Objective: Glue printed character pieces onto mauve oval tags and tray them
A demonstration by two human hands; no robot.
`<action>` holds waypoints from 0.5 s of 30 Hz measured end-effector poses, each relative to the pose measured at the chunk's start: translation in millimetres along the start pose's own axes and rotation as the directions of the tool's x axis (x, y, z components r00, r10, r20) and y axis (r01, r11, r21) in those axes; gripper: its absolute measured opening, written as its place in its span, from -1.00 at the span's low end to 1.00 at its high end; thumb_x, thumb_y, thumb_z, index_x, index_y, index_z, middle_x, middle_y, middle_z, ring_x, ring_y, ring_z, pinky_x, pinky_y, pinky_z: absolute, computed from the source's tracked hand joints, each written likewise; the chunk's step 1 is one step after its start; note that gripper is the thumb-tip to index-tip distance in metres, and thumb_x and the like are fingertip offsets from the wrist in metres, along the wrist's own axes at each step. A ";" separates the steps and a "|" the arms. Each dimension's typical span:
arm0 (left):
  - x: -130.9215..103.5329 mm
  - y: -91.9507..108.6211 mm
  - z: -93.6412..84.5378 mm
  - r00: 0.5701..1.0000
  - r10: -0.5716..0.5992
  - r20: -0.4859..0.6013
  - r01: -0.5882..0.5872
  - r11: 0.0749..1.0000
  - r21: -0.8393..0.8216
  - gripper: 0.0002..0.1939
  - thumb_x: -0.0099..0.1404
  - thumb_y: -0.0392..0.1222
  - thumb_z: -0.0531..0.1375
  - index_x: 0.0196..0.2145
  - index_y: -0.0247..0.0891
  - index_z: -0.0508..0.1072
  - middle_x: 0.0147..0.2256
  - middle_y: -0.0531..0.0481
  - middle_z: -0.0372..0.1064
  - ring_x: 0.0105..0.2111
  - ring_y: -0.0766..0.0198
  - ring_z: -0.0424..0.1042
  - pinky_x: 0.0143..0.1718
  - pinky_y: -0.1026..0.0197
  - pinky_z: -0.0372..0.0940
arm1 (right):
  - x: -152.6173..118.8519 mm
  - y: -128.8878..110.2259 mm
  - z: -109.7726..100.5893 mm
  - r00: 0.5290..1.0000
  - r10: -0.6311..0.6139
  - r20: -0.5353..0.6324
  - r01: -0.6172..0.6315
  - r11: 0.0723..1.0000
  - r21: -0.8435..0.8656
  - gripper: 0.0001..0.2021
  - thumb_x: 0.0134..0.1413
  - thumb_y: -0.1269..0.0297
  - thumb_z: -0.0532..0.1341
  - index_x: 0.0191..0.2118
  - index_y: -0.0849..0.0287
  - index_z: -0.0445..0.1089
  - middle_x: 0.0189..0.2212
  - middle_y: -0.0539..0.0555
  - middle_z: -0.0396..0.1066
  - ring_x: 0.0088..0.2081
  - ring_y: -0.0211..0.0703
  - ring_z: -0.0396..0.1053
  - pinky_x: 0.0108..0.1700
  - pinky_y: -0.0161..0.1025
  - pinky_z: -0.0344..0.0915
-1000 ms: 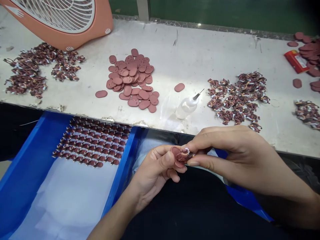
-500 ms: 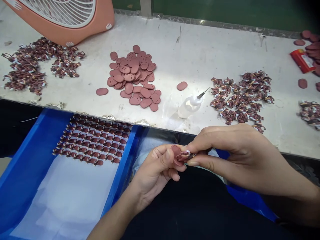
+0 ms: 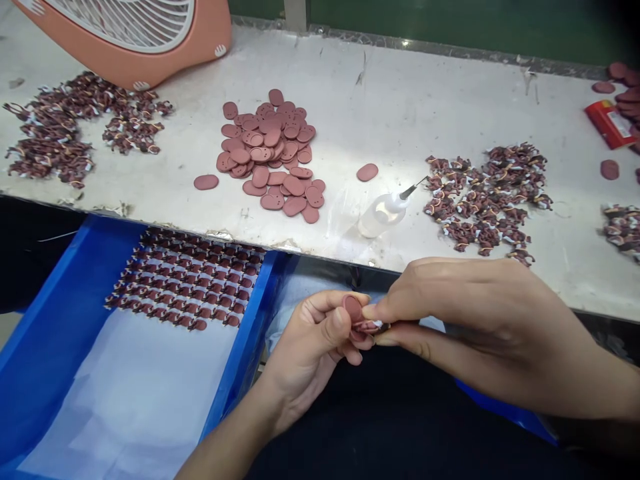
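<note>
My left hand (image 3: pixel 313 347) pinches a reddish-brown oval base (image 3: pixel 353 307) between thumb and fingers, just in front of the table edge. Against that base, my right hand (image 3: pixel 465 327) grips a small brown figurine (image 3: pixel 371 326) with white and dark parts; its thumb and forefinger hide much of it. The two pieces touch, though I cannot tell whether they are joined. Beyond my hands stands a translucent squeeze bottle (image 3: pixel 384 215) with a thin needle tip. A single loose oval base (image 3: pixel 367 173) lies behind the bottle.
A pile of oval bases (image 3: pixel 273 157) lies mid-table. Small figurines lie heaped at right (image 3: pixel 490 193) and left (image 3: pixel 55 133). An orange fan (image 3: pixel 210 40) rests at the back left. Below, a blue tray (image 3: pixel 55 333) holds rows of assembled figurines (image 3: pixel 185 277) on white sheets. A red box (image 3: pixel 609 124) sits far right.
My right hand has turned slightly and shifted a little lower, tilting the figurine against the base. My left hand keeps its hold. The whole view has shifted slightly.
</note>
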State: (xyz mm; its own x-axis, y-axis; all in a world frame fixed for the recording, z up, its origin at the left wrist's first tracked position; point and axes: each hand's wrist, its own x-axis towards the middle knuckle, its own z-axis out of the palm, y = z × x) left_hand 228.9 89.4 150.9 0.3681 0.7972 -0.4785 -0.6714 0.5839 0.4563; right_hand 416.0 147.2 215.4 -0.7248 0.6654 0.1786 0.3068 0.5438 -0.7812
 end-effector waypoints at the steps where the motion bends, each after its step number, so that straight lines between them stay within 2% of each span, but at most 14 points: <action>1: -1.1 0.1 0.6 1.000 0.009 0.001 -0.009 1.000 0.005 -0.71 0.06 0.03 0.45 -0.42 -0.27 0.62 -0.52 0.08 0.46 -0.58 0.51 0.38 -0.52 0.50 0.31 | -0.8 -0.5 -0.5 1.000 -0.001 0.013 0.001 1.000 0.016 -0.89 0.25 0.45 0.25 -0.12 0.19 0.43 -0.30 -0.08 0.52 -0.28 -0.47 0.45 -0.15 -0.55 0.33; 5: -5.9 2.3 3.9 0.999 0.029 0.038 -0.030 0.999 0.022 -0.68 -0.01 0.02 0.49 -0.35 -0.21 0.65 -0.55 0.09 0.47 -0.60 0.50 0.38 -0.55 0.49 0.28 | -7.0 -3.7 -2.6 0.997 -0.017 0.070 0.015 0.999 0.030 -0.81 0.23 0.49 0.25 -0.06 0.19 0.43 -0.26 -0.01 0.50 -0.25 -0.40 0.46 -0.13 -0.51 0.39; 8: -9.5 5.6 7.3 0.998 0.026 0.059 -0.027 0.999 0.019 -0.72 -0.03 -0.03 0.50 -0.34 -0.14 0.66 -0.57 0.12 0.47 -0.63 0.50 0.37 -0.52 0.45 0.31 | -13.1 -8.6 -2.0 0.997 -0.043 0.058 0.041 0.998 0.045 -0.71 0.14 0.54 0.29 -0.02 0.18 0.43 -0.27 0.02 0.50 -0.28 -0.33 0.48 -0.14 -0.49 0.44; 13: -12.4 8.9 7.7 0.994 -0.002 0.113 0.001 1.000 0.009 -0.76 -0.02 -0.12 0.50 -0.33 -0.09 0.68 -0.52 0.06 0.56 -0.65 0.42 0.41 -0.49 0.33 0.38 | -14.1 -20.8 -0.7 0.997 0.077 0.015 -0.078 0.990 0.119 -0.63 0.16 0.49 0.30 0.06 0.02 0.45 -0.23 -0.01 0.56 -0.27 -0.24 0.52 -0.19 -0.47 0.52; 15: -12.6 9.1 6.2 0.991 -0.014 0.136 0.016 1.000 -0.009 -0.79 0.01 -0.20 0.50 -0.33 -0.08 0.68 -0.50 0.05 0.58 -0.63 0.41 0.43 -0.51 0.35 0.38 | -13.4 -22.6 -1.2 0.997 0.080 -0.007 -0.078 0.989 0.129 -0.55 0.14 0.48 0.32 0.12 -0.03 0.42 -0.21 -0.02 0.58 -0.27 -0.23 0.55 -0.21 -0.47 0.53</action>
State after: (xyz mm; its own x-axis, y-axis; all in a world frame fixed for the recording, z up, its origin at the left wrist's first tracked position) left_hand 222.1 85.6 165.8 0.4619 0.8023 -0.3782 -0.6711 0.5949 0.4424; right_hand 419.5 126.6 231.3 -0.6939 0.7101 0.1198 0.2805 0.4198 -0.8632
